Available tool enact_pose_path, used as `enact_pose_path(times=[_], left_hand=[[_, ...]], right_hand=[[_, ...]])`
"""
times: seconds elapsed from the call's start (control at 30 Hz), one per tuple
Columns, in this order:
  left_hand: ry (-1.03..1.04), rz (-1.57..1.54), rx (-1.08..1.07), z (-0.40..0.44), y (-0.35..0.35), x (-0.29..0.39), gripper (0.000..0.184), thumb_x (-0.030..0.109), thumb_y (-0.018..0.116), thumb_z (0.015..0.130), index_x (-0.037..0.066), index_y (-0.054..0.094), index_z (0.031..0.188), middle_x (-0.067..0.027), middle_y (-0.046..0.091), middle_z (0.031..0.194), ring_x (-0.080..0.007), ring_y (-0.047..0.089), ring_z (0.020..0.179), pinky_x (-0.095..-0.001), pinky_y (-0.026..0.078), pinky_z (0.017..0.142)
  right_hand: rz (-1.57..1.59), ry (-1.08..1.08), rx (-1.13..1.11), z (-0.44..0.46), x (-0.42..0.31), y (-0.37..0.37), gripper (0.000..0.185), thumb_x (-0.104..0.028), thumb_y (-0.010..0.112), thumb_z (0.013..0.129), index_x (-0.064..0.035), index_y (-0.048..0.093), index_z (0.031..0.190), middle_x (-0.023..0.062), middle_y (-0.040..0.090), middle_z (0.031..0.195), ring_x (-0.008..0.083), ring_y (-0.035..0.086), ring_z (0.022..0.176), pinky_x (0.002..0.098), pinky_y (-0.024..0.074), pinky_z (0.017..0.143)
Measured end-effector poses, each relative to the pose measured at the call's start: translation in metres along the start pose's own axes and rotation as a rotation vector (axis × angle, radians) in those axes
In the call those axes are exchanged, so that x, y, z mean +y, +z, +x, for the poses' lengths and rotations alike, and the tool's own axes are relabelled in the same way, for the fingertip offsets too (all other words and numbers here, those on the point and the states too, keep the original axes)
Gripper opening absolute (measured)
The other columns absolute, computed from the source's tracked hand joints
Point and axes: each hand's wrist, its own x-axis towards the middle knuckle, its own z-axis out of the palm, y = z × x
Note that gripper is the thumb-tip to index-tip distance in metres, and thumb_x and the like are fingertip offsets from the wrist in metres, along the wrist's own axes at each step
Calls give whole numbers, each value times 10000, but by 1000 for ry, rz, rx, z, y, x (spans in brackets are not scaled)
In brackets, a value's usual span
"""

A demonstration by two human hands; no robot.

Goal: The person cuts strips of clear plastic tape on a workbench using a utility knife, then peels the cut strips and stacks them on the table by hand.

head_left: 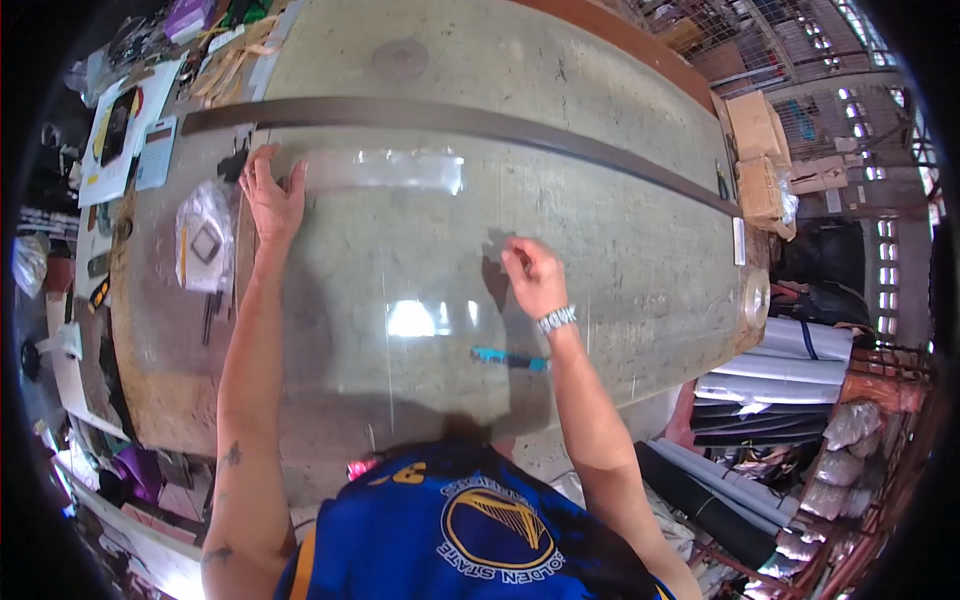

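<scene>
A clear plastic sheet (420,260) lies on the worktable, with bright reflections on it. Over its left part, my left hand (270,200) has its fingers and thumb apart, near one end of a long dark straightedge (450,120). My right hand (537,275) is above the middle of the sheet, fingers curled in against the thumb; what they hold, if anything, is hidden. Close to my right forearm lies a teal utility knife (508,358). A small plastic bag (203,240) with a square-marked card rests left of my left wrist.
Papers (125,130) and a calculator (156,153) sit at the left edge. Cardboard boxes (757,140) stand at the far right, near a roll of tape (756,298). Rolls of sheet material (775,365) are stacked beyond the right edge.
</scene>
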Motion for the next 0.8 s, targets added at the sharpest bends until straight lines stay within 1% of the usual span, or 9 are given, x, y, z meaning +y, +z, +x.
enact_pose_path(times=[0.1,0.2,0.23,0.3,0.4,0.6,0.73,0.77,0.8], left_hand=[[-20,75,-38,-60,-39,26,562,249,806,892,22,567,1348,-165,624,1353,-387,538,1275,-516,389,1103],[0,127,-131,-120,-71,73,607,296,821,885,28,576,1371,-211,586,1415,-420,522,1315,-534,384,1121],[23,119,-147,-144,-78,94,631,309,831,873,31,577,1380,-230,570,1439,-431,512,1338,-540,378,1136],[-26,143,-277,-185,-87,139,767,406,864,802,38,563,1404,-255,489,1510,-475,421,1419,-604,329,1193],[-91,236,-337,-211,-85,178,911,499,868,785,46,504,1487,-259,401,1601,-454,315,1520,-585,230,1258],[-297,316,-329,-208,-92,163,988,548,856,787,44,458,1538,-273,328,1654,-442,238,1563,-576,185,1275],[-478,422,-300,-204,-128,127,1074,603,856,757,54,424,1572,-281,284,1676,-448,197,1578,-570,158,1283],[-512,434,-287,-202,-140,116,1095,618,856,748,61,415,1581,-287,273,1680,-452,188,1580,-568,153,1285],[-541,440,-278,-201,-151,106,1116,633,856,739,68,406,1590,-292,262,1684,-456,179,1583,-566,147,1286]], right_hand=[[-57,79,-86,-84,-3,-25,259,-135,737,938,-32,711,1173,180,688,997,354,679,869,422,563,778],[-163,0,-95,-157,18,-26,303,-114,754,903,-33,699,1190,182,667,1039,383,655,935,463,548,838],[-189,-74,-66,-173,19,-26,362,-95,761,880,-39,684,1229,184,652,1135,397,640,1014,482,535,885],[-192,-90,-24,-189,19,-24,384,-91,762,877,-40,676,1247,188,645,1160,405,638,1023,482,533,890],[-175,-81,-2,-194,22,-21,354,-73,741,885,-52,672,1231,179,626,1197,418,646,1014,502,536,870],[-174,9,-129,-182,23,-33,251,-55,703,898,-100,658,1141,144,627,1185,436,679,932,537,554,788],[-227,-39,-231,-174,28,-39,164,-70,704,901,-110,617,1034,140,675,1057,433,682,929,563,537,743],[-235,-65,-240,-172,27,-40,169,-75,725,887,-105,603,1001,139,683,960,429,683,913,566,523,727],[-208,-53,-252,-172,29,-39,180,-76,737,878,-104,606,997,145,685,951,431,681,899,562,522,726]])
